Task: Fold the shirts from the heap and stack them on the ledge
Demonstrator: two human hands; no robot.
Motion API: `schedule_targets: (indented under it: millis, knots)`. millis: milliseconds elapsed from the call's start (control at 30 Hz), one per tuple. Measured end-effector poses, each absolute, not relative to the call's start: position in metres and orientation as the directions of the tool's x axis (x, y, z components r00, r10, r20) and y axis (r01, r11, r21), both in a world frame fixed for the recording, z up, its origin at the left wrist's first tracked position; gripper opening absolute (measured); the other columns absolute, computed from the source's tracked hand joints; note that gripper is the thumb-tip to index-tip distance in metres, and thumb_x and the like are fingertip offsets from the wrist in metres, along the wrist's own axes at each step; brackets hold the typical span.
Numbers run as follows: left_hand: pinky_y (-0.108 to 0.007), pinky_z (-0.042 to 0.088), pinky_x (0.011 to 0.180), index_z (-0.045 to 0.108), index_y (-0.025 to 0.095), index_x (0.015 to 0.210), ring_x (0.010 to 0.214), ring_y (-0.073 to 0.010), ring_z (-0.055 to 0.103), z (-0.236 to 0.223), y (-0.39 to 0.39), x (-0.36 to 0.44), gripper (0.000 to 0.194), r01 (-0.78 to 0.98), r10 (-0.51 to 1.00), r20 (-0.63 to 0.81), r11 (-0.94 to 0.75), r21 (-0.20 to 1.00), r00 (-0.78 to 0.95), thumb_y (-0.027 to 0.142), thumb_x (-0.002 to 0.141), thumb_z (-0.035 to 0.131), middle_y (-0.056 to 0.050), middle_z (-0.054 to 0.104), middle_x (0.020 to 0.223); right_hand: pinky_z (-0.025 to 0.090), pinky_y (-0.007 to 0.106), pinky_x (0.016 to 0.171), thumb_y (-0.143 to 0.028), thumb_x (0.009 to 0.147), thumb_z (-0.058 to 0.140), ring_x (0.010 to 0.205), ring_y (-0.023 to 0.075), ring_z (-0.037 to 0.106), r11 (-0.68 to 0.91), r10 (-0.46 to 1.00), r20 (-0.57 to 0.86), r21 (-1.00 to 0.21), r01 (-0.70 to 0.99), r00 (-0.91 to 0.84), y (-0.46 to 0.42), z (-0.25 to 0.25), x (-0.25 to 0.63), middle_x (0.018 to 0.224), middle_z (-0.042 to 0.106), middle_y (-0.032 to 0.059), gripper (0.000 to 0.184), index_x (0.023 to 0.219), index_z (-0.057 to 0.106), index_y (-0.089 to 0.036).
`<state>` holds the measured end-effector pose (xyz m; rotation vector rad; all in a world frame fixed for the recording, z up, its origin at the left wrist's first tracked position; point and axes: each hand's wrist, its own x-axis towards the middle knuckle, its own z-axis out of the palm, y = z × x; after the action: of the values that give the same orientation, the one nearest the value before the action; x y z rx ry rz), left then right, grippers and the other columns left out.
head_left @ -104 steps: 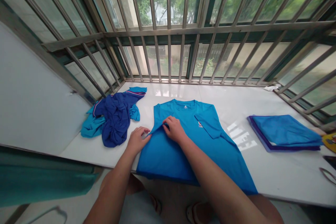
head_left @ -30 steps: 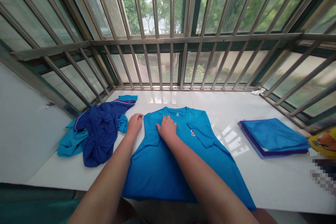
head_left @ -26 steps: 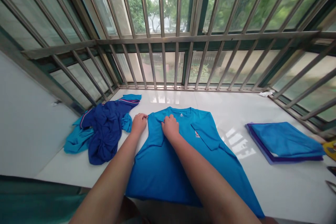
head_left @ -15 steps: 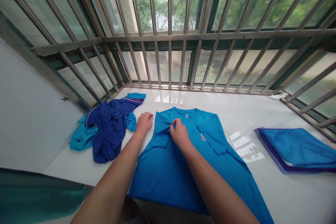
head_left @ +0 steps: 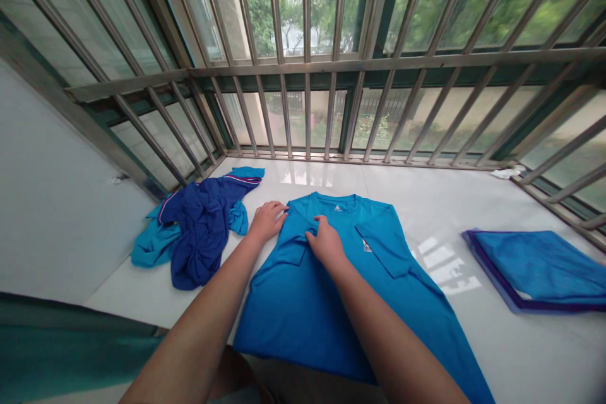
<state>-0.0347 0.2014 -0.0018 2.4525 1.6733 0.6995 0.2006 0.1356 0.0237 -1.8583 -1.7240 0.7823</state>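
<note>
A blue T-shirt (head_left: 326, 309) lies spread on the white ledge, collar toward the window and both short sleeves folded inward over the chest. At its left shoulder edge is my left hand (head_left: 267, 221), fingers stretched out and their tips touching the fabric. My right hand (head_left: 326, 245) rests on the chest beside the folded left sleeve (head_left: 293, 240), thumb and forefinger apart. The folded right sleeve (head_left: 383, 246) partly covers a small printed badge. The shirt's lower part hangs over the front edge, partly behind my right forearm.
A crumpled heap of dark-blue and light-blue clothes (head_left: 201, 233) lies to the left. On the right sits a stack of folded clothes (head_left: 540, 265). Metal window bars (head_left: 307, 113) run along the back. A green curtain (head_left: 66, 353) hangs at lower left.
My left hand has moved right, onto the shirt's shoulder edge. My right thumb and forefinger have come apart from a pinch at the sleeve.
</note>
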Motion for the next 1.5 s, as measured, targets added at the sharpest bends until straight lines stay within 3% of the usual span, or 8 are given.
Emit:
schedule_targets:
  millis: [267, 400, 500, 833, 1033, 1233, 1400, 1500]
  knots:
    - [-0.047, 0.049, 0.109, 0.070, 0.031, 0.141, 0.131, -0.0309, 0.062, -0.001, 0.200, -0.028, 0.039, 0.919, 0.928, 0.268, -0.321, 0.230, 0.257, 0.043, 0.107, 0.057, -0.010, 0.069, 0.142, 0.054, 0.039, 0.104, -0.030, 0.104, 0.047, 0.121, 0.0269, 0.071, 0.123, 0.977, 0.196, -0.833, 0.539, 0.081, 0.141, 0.009, 0.192, 0.133, 0.071, 0.0166, 0.034, 0.134, 0.057, -0.018]
    - [-0.048, 0.048, 0.112, 0.066, 0.029, 0.144, 0.135, -0.0312, 0.061, 0.000, 0.200, -0.026, 0.041, 0.932, 0.941, 0.261, -0.277, 0.234, 0.214, 0.039, 0.105, 0.058, -0.010, 0.068, 0.146, 0.055, 0.041, 0.104, -0.039, 0.094, 0.067, 0.125, 0.0300, 0.069, 0.099, 0.987, 0.152, -0.841, 0.533, 0.056, 0.145, -0.001, 0.190, 0.139, 0.068, 0.0186, 0.056, 0.143, 0.050, -0.017]
    - [-0.048, 0.047, 0.114, 0.066, 0.027, 0.145, 0.137, -0.0321, 0.059, -0.001, 0.201, -0.025, 0.041, 0.938, 0.946, 0.260, -0.258, 0.230, 0.197, 0.035, 0.105, 0.056, -0.011, 0.067, 0.148, 0.054, 0.041, 0.107, -0.031, 0.087, 0.074, 0.130, 0.0307, 0.068, 0.062, 0.997, 0.083, -0.818, 0.571, 0.010, 0.148, -0.002, 0.192, 0.145, 0.066, 0.0187, 0.074, 0.153, 0.044, -0.017]
    - [-0.045, 0.048, 0.112, 0.068, 0.028, 0.142, 0.136, -0.0301, 0.060, -0.005, 0.204, -0.030, 0.039, 0.937, 0.944, 0.268, -0.256, 0.237, 0.190, 0.032, 0.106, 0.053, -0.010, 0.068, 0.147, 0.057, 0.041, 0.100, -0.022, 0.099, 0.056, 0.123, 0.0325, 0.066, 0.036, 0.989, 0.136, -0.626, 0.779, 0.064, 0.134, 0.019, 0.193, 0.152, 0.052, 0.0267, 0.062, 0.159, 0.044, -0.009]
    - [-0.048, 0.047, 0.115, 0.069, 0.026, 0.138, 0.136, -0.0315, 0.060, -0.005, 0.203, -0.029, 0.037, 0.920, 0.947, 0.276, -0.248, 0.305, 0.163, 0.031, 0.104, 0.055, -0.011, 0.069, 0.147, 0.048, 0.047, 0.112, -0.032, 0.106, 0.053, 0.138, 0.0332, 0.055, 0.214, 0.963, 0.240, -0.413, 0.885, -0.121, 0.100, 0.024, 0.179, 0.157, 0.055, 0.0184, 0.047, 0.151, 0.058, -0.021]
    - [-0.045, 0.050, 0.118, 0.068, 0.023, 0.137, 0.135, -0.0276, 0.064, 0.002, 0.204, -0.031, 0.037, 0.892, 0.946, 0.291, -0.249, 0.377, 0.141, 0.026, 0.103, 0.055, -0.011, 0.070, 0.144, 0.011, 0.069, 0.132, -0.043, 0.109, 0.049, 0.163, 0.0361, 0.031, 0.318, 0.948, 0.120, -0.414, 0.853, -0.295, 0.087, 0.005, 0.167, 0.173, 0.044, 0.0136, 0.053, 0.158, 0.056, -0.025]
    - [-0.046, 0.049, 0.122, 0.059, 0.019, 0.150, 0.144, -0.0241, 0.060, 0.006, 0.150, -0.025, 0.048, 0.866, 0.937, 0.340, -0.233, 0.442, 0.078, 0.018, 0.107, 0.038, -0.015, 0.065, 0.152, 0.008, 0.070, 0.132, -0.045, 0.110, 0.046, 0.165, 0.0353, 0.030, 0.313, 0.950, 0.121, -0.441, 0.841, -0.289, 0.088, 0.002, 0.169, 0.174, 0.041, 0.0129, 0.055, 0.161, 0.055, -0.025]
    - [-0.049, 0.040, 0.130, 0.055, 0.026, 0.158, 0.155, -0.0223, 0.050, -0.004, 0.080, -0.017, 0.050, 0.830, 0.910, 0.322, -0.382, 0.405, 0.262, 0.025, 0.111, 0.037, -0.009, 0.056, 0.166, 0.008, 0.070, 0.132, -0.045, 0.111, 0.044, 0.164, 0.0349, 0.030, 0.324, 0.946, 0.134, -0.449, 0.833, -0.295, 0.088, 0.001, 0.170, 0.174, 0.042, 0.0125, 0.055, 0.161, 0.055, -0.024]
